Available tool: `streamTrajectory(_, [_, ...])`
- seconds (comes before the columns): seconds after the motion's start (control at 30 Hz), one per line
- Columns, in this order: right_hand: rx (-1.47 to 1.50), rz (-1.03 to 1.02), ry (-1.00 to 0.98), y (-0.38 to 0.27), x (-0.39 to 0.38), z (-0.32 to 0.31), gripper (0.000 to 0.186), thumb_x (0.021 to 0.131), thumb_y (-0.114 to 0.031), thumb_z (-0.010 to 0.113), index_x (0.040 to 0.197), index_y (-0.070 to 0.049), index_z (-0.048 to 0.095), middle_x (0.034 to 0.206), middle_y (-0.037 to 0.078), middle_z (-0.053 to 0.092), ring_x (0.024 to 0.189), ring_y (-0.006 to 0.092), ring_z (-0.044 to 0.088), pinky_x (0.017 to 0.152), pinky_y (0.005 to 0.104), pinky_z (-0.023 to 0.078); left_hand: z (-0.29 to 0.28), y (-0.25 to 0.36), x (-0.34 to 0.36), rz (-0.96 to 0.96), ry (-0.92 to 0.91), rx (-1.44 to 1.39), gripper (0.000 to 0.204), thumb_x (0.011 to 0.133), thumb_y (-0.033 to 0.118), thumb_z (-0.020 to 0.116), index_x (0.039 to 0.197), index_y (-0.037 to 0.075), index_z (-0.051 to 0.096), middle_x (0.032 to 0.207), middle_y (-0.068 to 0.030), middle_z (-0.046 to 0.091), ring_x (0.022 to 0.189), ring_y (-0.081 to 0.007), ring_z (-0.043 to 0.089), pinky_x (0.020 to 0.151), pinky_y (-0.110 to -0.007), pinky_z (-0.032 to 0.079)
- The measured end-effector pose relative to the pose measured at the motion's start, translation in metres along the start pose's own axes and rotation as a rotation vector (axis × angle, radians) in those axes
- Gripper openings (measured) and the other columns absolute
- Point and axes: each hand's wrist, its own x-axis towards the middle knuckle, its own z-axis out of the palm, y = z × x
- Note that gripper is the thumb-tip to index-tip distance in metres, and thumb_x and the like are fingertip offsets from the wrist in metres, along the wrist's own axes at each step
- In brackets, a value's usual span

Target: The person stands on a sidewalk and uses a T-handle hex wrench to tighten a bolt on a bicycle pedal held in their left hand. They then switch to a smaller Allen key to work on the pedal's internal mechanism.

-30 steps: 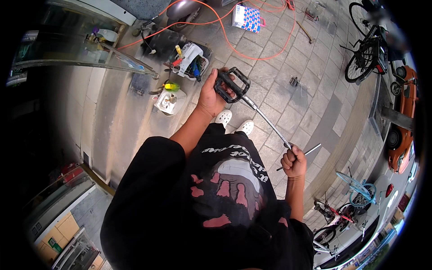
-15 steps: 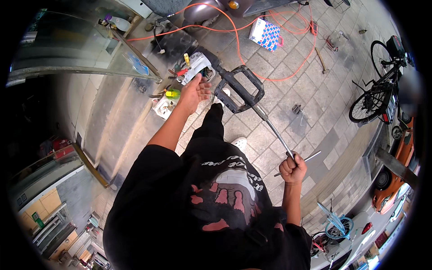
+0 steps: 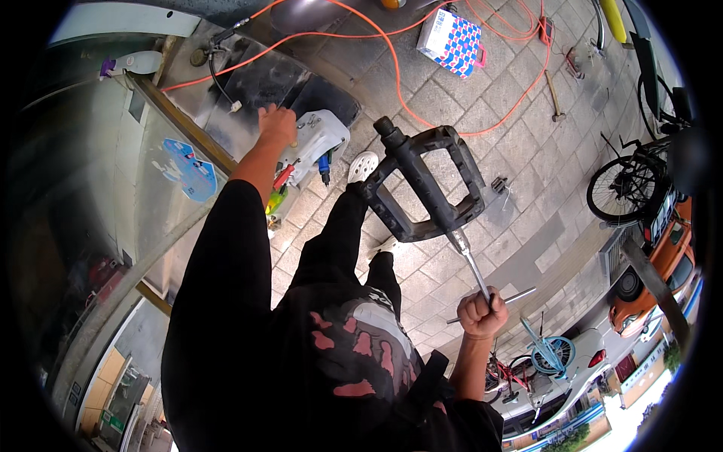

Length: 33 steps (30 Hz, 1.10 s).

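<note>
My right hand [image 3: 483, 315] is closed around a steel T-handle wrench [image 3: 474, 270], its crossbar sticking out on both sides of the fist. A black bicycle pedal [image 3: 423, 175] is fixed on the wrench's far end, held up in the air with its threaded-looking stub pointing away from me. My left hand [image 3: 277, 125] reaches out beside a white plastic tool tray [image 3: 322, 129], its fingers turned down and largely hidden. Near that wrist lie a red-handled tool [image 3: 284, 177], a blue-handled tool [image 3: 324, 167] and something yellow-green [image 3: 276, 199].
An orange hose [image 3: 399, 75] loops over the paving. A checkered box [image 3: 450, 47], a hammer [image 3: 555, 96] and a small dark part [image 3: 498, 184] lie on the ground. Glass panels [image 3: 90, 151] stand at left; a black bicycle [image 3: 629, 184] and orange car [image 3: 655, 282] at right.
My left hand has moved away from beside the pedal, out to the far left by the tray. The pedal has swung right and nearer as my right hand tilted the wrench.
</note>
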Motion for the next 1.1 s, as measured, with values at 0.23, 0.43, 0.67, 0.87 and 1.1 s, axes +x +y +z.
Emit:
streamTrajectory(0.23, [0.001,0.0,0.036,-0.005,0.046,0.034,0.032,0.098,-0.018,0.06,0.073,-0.011,0.041,0.052,-0.005,0.023,0.042,0.0104,0.022,0.038,0.0287,0.017,0.02,0.009,0.048,0.122,-0.139,0.115,0.025,0.085,0.026,0.071,0.105,0.013,0.078,0.116,-0.0094,0.075,0.121,-0.024,0.062,0.105,-0.046,0.037])
streamTrajectory(0.43, [-0.012,-0.009,0.064,-0.015,0.052,0.05,0.029,0.099,-0.017,0.059,0.075,-0.011,0.043,0.053,-0.005,0.024,0.043,0.0103,0.023,0.038,0.0281,0.018,-0.011,-0.013,0.026,0.263,-0.009,0.051,0.021,0.085,0.02,0.068,0.1,0.009,0.076,0.109,-0.0097,0.074,0.116,-0.0261,0.064,0.103,-0.045,0.04])
streamTrajectory(0.67, [-0.008,-0.032,0.016,-0.017,0.043,0.056,0.022,0.1,-0.018,0.058,0.083,-0.006,0.049,0.055,-0.004,0.026,0.043,0.0101,0.024,0.038,0.0281,0.02,-0.065,-0.072,-0.04,0.371,0.211,-0.18,0.022,0.09,0.022,0.065,0.098,0.002,0.066,0.106,-0.0146,0.067,0.107,-0.0335,0.065,0.093,-0.049,0.049])
streamTrajectory(0.87, [-0.058,-0.007,-0.074,-0.033,0.027,0.055,0.02,0.101,-0.019,0.056,0.09,-0.002,0.053,0.055,-0.004,0.026,0.044,0.0099,0.025,0.038,0.0278,0.023,-0.117,-0.089,-0.119,0.261,0.358,-0.757,0.012,0.091,0.012,0.066,0.093,0.002,0.059,0.106,-0.0117,0.068,0.088,-0.026,0.068,0.077,-0.036,0.054])
streamTrajectory(1.1, [-0.077,0.008,-0.304,-0.042,-0.019,0.051,0.03,0.101,-0.024,0.057,0.1,0.005,0.057,0.056,-0.006,0.026,0.044,0.0085,0.027,0.039,0.0278,0.026,-0.204,-0.067,-0.228,0.537,0.819,-1.7,0.007,0.101,-0.002,0.053,0.097,0.003,0.049,0.118,-0.016,0.069,0.099,-0.0171,0.069,0.085,-0.032,0.059])
